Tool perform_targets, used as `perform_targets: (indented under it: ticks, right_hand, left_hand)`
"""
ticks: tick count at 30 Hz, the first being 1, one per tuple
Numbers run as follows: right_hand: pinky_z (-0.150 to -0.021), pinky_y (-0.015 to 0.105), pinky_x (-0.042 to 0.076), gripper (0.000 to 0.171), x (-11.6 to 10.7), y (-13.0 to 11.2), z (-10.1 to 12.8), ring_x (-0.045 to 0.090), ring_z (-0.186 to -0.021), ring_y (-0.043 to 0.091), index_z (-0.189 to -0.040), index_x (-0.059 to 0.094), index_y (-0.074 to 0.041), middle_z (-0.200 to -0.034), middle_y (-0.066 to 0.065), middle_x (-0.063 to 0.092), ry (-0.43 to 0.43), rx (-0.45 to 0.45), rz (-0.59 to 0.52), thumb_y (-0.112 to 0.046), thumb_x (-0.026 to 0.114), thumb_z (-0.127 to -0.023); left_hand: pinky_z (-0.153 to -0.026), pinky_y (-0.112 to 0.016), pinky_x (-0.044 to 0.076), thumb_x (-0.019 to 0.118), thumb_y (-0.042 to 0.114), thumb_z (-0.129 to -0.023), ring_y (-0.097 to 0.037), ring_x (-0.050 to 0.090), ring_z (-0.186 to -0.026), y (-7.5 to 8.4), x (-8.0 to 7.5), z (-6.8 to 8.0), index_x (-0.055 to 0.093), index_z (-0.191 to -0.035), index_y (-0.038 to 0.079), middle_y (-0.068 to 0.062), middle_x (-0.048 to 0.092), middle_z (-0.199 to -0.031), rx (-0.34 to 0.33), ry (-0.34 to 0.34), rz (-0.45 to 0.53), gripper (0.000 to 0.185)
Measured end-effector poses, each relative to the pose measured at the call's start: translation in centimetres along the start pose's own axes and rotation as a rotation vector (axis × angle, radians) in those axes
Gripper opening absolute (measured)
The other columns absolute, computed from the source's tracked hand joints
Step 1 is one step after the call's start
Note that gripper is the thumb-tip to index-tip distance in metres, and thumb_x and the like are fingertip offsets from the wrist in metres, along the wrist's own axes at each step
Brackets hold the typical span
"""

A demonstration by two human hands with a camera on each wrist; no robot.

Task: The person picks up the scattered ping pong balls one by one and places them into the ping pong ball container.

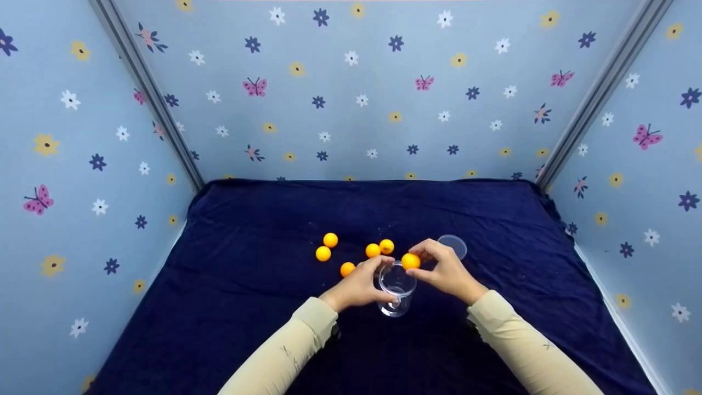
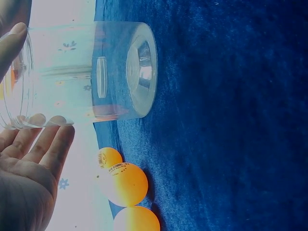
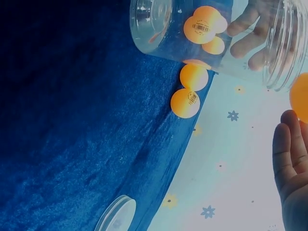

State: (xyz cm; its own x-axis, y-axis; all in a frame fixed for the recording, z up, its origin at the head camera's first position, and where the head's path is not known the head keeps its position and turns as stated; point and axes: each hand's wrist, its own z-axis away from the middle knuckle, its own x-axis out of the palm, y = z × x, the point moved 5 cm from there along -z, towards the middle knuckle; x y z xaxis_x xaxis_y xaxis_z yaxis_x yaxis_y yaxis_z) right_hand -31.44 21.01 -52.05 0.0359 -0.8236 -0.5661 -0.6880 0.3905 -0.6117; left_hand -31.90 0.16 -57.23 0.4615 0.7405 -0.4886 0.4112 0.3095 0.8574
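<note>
My left hand (image 1: 359,285) holds a clear plastic jar (image 1: 397,281) by its rim, thumb on the near side and fingers on the far side. The jar is upright with its mouth uncovered; whether its base touches the cloth I cannot tell. Between the thumb and fingers of my right hand (image 1: 447,272) is an orange ping-pong ball (image 1: 411,261), right beside the jar's mouth. In the right wrist view this ball (image 3: 300,97) is cut off by the frame edge. Through the jar's wall, several balls behind it show, such as one printed ball (image 3: 199,30).
Loose orange balls lie beyond the jar and to its left: a pair (image 1: 330,240), another pair (image 1: 373,250), and one (image 1: 347,269) partly behind my left hand. A clear round lid (image 1: 453,247) lies behind my right hand. Dark blue cloth (image 1: 263,219) covers the table; patterned walls enclose it.
</note>
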Motion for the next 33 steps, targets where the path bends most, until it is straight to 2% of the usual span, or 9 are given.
perform_targets:
  ticks: [4,8,11,15,17,22,24,29,33]
  right_hand:
    - [-0.075,0.033,0.062,0.039,0.3,-0.4,0.0,0.075,-0.082,0.03,-0.109,0.076,-0.002,-0.101,0.011,0.079,-0.009,-0.004,-0.017,-0.002,0.097,-0.076]
    - [-0.077,0.025,0.059,0.037,0.4,-0.6,0.1,0.074,-0.081,0.032,-0.107,0.077,-0.001,-0.097,0.012,0.079,-0.02,0.0,-0.038,0.0,0.097,-0.075]
    - [-0.076,0.023,0.056,0.036,0.5,-0.5,0.2,0.072,-0.08,0.032,-0.105,0.078,-0.002,-0.095,0.011,0.079,-0.038,-0.006,-0.052,0.0,0.097,-0.075]
    - [-0.073,0.022,0.053,0.037,0.8,-0.4,0.3,0.067,-0.077,0.022,-0.104,0.08,-0.004,-0.091,0.01,0.079,-0.067,-0.026,-0.044,0.0,0.098,-0.072]
    - [-0.07,0.025,0.052,0.038,0.9,-0.4,0.4,0.066,-0.075,0.022,-0.104,0.081,-0.003,-0.09,0.011,0.079,-0.079,-0.038,-0.038,0.001,0.098,-0.07]
    - [-0.063,0.046,0.056,0.037,1.0,-1.3,0.3,0.068,-0.073,0.037,-0.103,0.08,0.003,-0.092,0.018,0.079,-0.116,-0.058,-0.049,0.006,0.097,-0.07]
    - [-0.063,0.051,0.056,0.036,0.9,-1.9,0.2,0.068,-0.073,0.04,-0.102,0.079,0.006,-0.093,0.021,0.079,-0.136,-0.051,-0.055,0.008,0.095,-0.071]
    - [-0.063,0.052,0.054,0.034,0.7,-2.7,0.1,0.065,-0.072,0.042,-0.104,0.077,0.008,-0.093,0.023,0.077,-0.177,-0.046,-0.067,0.01,0.092,-0.074]
    - [-0.061,0.048,0.053,0.033,0.9,-1.5,0.3,0.065,-0.071,0.037,-0.106,0.079,0.002,-0.095,0.018,0.078,-0.193,-0.065,-0.07,0.005,0.093,-0.076]
  left_hand:
    - [-0.115,-0.041,0.054,0.1,0.024,-0.079,-0.028,0.067,-0.132,0.0,0.0,0.0,0.055,-0.15,-0.001,-0.016,0.066,-0.148,-0.005,-0.001,-0.018,0.088]
    - [-0.115,-0.038,0.054,0.1,0.026,-0.079,-0.027,0.067,-0.133,-0.1,-0.1,0.0,0.054,-0.151,-0.001,-0.017,0.065,-0.15,-0.011,-0.006,-0.029,0.089]
    - [-0.116,-0.039,0.053,0.1,0.025,-0.08,-0.032,0.067,-0.134,-0.1,-0.1,0.0,0.053,-0.152,-0.001,-0.018,0.064,-0.151,-0.014,-0.013,-0.018,0.09]
    - [-0.117,-0.042,0.053,0.099,0.023,-0.08,-0.041,0.065,-0.135,-0.1,-0.1,0.0,0.052,-0.152,-0.003,-0.023,0.062,-0.152,-0.01,-0.018,0.01,0.09]
    - [-0.116,-0.042,0.053,0.099,0.022,-0.08,-0.043,0.065,-0.135,-0.1,0.0,0.0,0.052,-0.152,-0.004,-0.025,0.062,-0.151,-0.005,-0.018,0.016,0.09]
    - [-0.116,-0.042,0.054,0.1,0.023,-0.079,-0.044,0.065,-0.134,-0.1,0.0,0.0,0.053,-0.15,-0.003,-0.025,0.063,-0.15,0.0,-0.012,0.01,0.088]
    - [-0.115,-0.041,0.054,0.1,0.023,-0.08,-0.042,0.065,-0.134,-0.1,-0.1,0.0,0.053,-0.151,-0.002,-0.023,0.063,-0.15,-0.008,-0.014,0.007,0.088]
    - [-0.114,-0.04,0.055,0.099,0.024,-0.08,-0.04,0.066,-0.133,-0.2,-0.1,0.0,0.053,-0.151,0.0,-0.022,0.064,-0.149,-0.013,-0.016,0.007,0.089]
    - [-0.114,-0.042,0.055,0.1,0.023,-0.08,-0.04,0.067,-0.132,-0.1,-0.1,0.0,0.053,-0.151,-0.001,-0.024,0.064,-0.148,0.0,-0.012,0.014,0.088]
